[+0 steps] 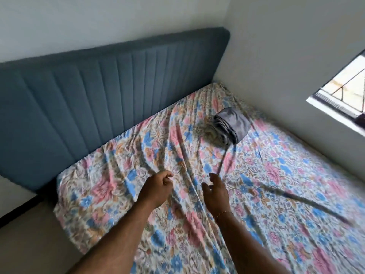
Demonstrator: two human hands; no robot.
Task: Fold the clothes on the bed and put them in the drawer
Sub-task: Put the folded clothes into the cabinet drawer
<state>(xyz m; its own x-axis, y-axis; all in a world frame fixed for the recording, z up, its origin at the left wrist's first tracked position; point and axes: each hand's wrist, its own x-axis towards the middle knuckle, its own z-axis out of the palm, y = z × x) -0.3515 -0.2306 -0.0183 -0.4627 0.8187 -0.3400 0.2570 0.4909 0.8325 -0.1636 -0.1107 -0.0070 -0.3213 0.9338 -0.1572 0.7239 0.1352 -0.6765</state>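
A folded grey garment point(232, 128) lies on the floral bed sheet point(276, 175) toward the far right of the bed, near the wall. Both my arms reach out over the bed's near part. My left hand point(158, 189) hovers over the sheet with its fingers loosely curled and holds nothing. My right hand point(216, 191) is beside it, fingers relaxed and spread, also empty. The grey garment is well beyond both hands. No drawer is in view.
A blue padded headboard point(98, 95) runs along the bed's left side. White walls close the far corner. A window point(343, 91) with a grille sits in the right wall. Bare floor point(29, 244) shows at the lower left.
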